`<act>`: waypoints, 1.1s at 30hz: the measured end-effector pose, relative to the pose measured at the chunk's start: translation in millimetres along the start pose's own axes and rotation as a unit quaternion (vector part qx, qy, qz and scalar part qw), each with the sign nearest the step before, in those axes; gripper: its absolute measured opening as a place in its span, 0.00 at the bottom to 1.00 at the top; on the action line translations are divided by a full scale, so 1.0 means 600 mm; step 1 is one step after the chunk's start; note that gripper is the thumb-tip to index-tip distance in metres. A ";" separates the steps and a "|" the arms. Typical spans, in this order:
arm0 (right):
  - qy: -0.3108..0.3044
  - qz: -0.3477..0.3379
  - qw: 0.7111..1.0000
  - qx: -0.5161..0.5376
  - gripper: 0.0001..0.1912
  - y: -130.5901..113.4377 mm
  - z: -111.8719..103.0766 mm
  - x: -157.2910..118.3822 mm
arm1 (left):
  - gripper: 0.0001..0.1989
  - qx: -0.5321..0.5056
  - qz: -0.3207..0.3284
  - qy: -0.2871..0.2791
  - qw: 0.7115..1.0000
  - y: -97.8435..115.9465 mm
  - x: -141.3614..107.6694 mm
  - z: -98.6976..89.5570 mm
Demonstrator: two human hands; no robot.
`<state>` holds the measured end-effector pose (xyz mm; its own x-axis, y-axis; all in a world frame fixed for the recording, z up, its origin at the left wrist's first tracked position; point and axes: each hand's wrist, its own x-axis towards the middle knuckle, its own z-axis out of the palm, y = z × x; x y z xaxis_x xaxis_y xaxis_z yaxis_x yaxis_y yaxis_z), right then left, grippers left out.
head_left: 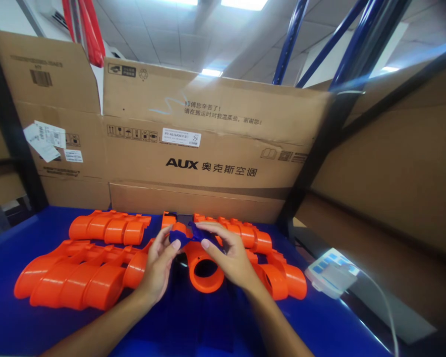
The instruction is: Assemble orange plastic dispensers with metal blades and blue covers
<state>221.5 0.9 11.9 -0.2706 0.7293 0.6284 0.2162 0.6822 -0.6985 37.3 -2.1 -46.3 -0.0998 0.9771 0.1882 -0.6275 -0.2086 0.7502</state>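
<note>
Both hands meet above the middle of the blue table. My left hand (159, 265) is closed, thumb and fingers pinching a small dark blue plastic part (179, 239) with some orange beside it. From the other side, my right hand (232, 255) grips the same blue piece's right end, fingers bent over its top. Whether these are one piece or two joined pieces I cannot tell. Just below the hands sits an orange plastic part with a round open ring (207, 285); its upper portion is hidden behind the fingers and the blue part.
Rows of orange curved plastic parts (74, 282) lie on the blue table (7, 322) at left, with more orange parts (288, 277) at right. A clear plastic box (332, 272) and a white cable (384, 302) are at the right edge. Cardboard (208, 163) walls the back between rack posts.
</note>
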 end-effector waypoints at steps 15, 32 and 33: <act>-0.024 0.003 0.999 -0.035 0.22 0.005 0.002 -0.001 | 0.29 0.002 0.031 -0.008 0.999 -0.003 -0.008 -0.004; -0.030 -0.141 0.952 -0.269 0.34 0.016 -0.002 -0.008 | 0.31 0.090 0.081 -0.027 0.992 0.005 -0.003 0.002; -0.027 -0.152 0.949 -0.276 0.34 0.018 -0.002 -0.008 | 0.30 0.100 0.084 -0.019 0.991 0.004 -0.001 0.001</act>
<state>226.3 4.7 1.7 -0.4436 0.5002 0.7437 0.5747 0.7955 -0.1922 36.3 -3.2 -44.3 -0.1579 0.9265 0.3416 -0.4390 -0.3757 0.8161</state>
